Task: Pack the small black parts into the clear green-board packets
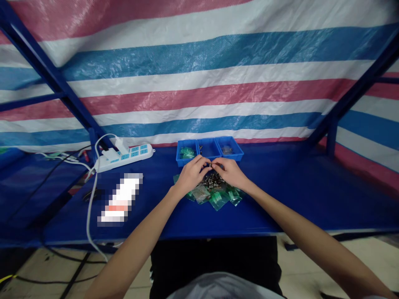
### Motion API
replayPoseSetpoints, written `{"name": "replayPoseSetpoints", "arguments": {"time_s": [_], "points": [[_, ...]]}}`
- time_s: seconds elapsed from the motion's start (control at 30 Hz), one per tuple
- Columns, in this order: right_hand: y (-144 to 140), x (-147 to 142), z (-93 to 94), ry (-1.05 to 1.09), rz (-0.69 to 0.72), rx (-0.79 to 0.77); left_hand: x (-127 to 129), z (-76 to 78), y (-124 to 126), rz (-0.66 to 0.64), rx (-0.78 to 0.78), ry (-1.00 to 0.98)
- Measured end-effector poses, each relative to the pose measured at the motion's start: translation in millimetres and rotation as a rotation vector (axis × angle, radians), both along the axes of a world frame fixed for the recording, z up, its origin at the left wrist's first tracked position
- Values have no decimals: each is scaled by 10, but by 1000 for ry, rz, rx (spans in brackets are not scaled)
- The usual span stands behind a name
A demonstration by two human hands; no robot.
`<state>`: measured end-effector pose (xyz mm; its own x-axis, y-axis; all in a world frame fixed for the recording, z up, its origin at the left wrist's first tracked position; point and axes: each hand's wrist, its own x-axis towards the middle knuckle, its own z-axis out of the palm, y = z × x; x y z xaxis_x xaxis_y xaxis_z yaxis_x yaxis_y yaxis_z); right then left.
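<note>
Your left hand (190, 173) and right hand (230, 172) meet fingertip to fingertip, pinching a tiny part too small to make out, right above the pile of small metal parts (212, 181) and green bags (218, 198) on the worktop (280, 195). Just behind sits the blue three-bin tray (209, 150): green bags in the left bin, a few bits in the others

Dim, even light; warped edges.

Small dark metal screws (213, 181) look dully shiny; the clear green plastic bags (218, 199) are glossy (crinkled too). The blue plastic trays (209, 157) look smooth; the striped woven tarpaulin (199, 83) looks coarse.
</note>
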<state>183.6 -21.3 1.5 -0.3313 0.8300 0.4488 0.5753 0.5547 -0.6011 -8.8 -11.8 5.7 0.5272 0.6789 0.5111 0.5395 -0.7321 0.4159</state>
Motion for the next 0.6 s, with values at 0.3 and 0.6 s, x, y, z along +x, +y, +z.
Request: {"name": "replayPoseSetpoints", "arguments": {"time_s": [0.3, 0.6], "points": [[-29, -12, -34, -153, 14, 138, 1, -30, 39, 47, -32, -72], [-9, 9, -59, -65, -31, 178, 6, -11, 39, 8, -67, -51]]}}
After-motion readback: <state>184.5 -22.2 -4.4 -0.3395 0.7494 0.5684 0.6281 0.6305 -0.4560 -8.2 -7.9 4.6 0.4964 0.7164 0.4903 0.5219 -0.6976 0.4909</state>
